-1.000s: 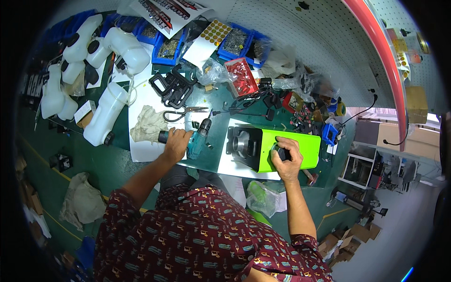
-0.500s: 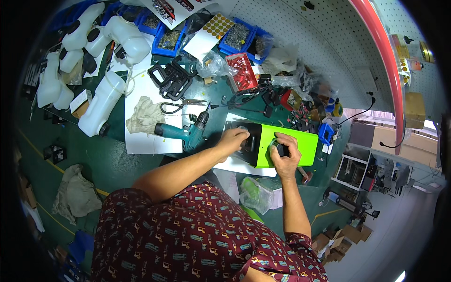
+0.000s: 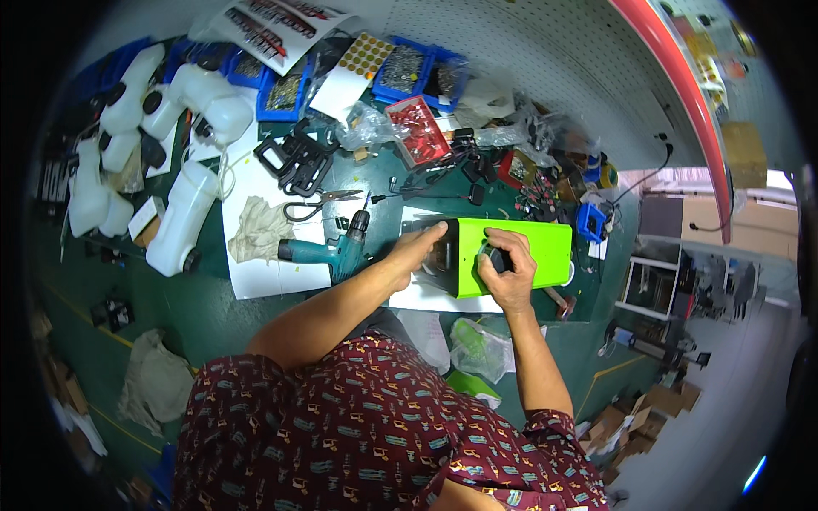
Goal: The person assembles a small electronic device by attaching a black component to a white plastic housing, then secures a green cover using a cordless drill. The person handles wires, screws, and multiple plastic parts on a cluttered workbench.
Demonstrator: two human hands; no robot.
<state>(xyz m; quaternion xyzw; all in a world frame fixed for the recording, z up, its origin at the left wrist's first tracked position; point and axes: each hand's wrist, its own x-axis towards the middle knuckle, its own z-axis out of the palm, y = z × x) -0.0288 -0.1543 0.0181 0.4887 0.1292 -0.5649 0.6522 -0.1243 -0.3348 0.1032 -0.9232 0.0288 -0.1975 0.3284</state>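
Observation:
A bright green box-shaped housing [image 3: 550, 255] with a black end [image 3: 440, 260] lies on white paper in front of me. My right hand [image 3: 511, 274] has its fingers curled round a dark round knob-like part [image 3: 492, 255] on the green top; the hand hides much of that part. Against the black end rests my left hand [image 3: 417, 251], its fingers stretched out along the side. To the left of it lie a teal cordless drill [image 3: 328, 254] and black-handled scissors [image 3: 317, 204].
Behind the housing are cables [image 3: 434, 183] and a red box of small red parts [image 3: 417, 129]. Blue bins of screws [image 3: 402, 66] line the back. White plastic tanks [image 3: 183, 217] stand at left, near a crumpled cloth [image 3: 258, 228]. A hammer [image 3: 562, 303] lies at the right edge.
My left hand has straightened its fingers and shifted slightly along the black end. My right hand still grips the round part, with a slightly turned wrist. The whole view has shifted a little.

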